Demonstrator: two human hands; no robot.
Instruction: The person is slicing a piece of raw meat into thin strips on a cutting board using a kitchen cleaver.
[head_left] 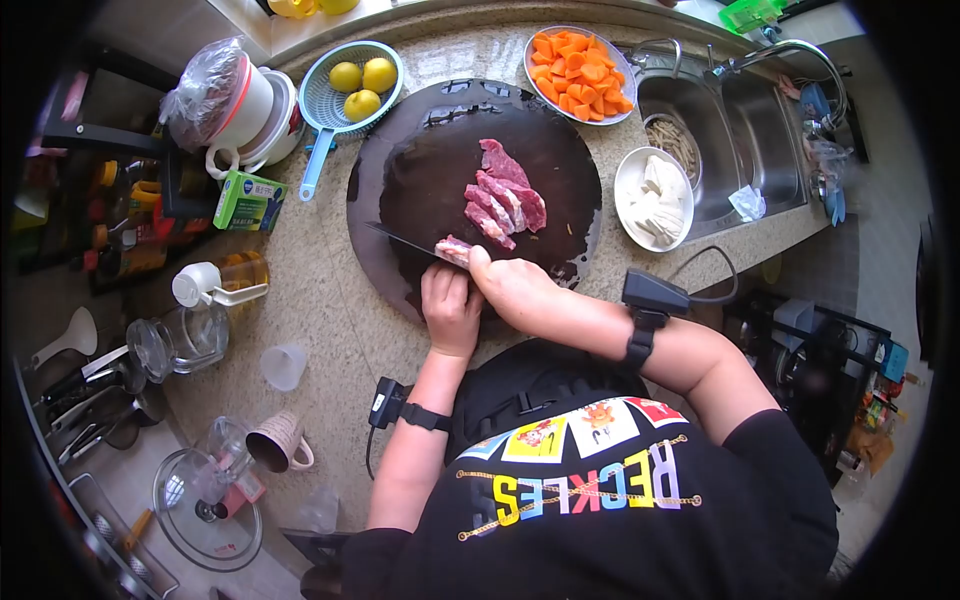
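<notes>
On the round dark cutting board (400,160) lie several thick slices of raw red meat (505,195) with pale fat. My right hand (515,290) is closed round the handle of a knife (395,235), its blade pointing to the left. A smaller piece of meat (453,250) touches the blade near my right thumb. Right beside it, at the board's near edge, my left hand (450,308) has its fingers curled and pressed together against the meat. The fingertips and most of the knife handle are hidden.
A plate of cut carrots (580,75), a bowl of white pieces (655,200) and a double sink (735,130) are at right. A blue strainer (318,95) with yellow-green fruit stands at upper left. An oil jug (220,280), plastic cup (283,367) and mug (275,443) stand at left.
</notes>
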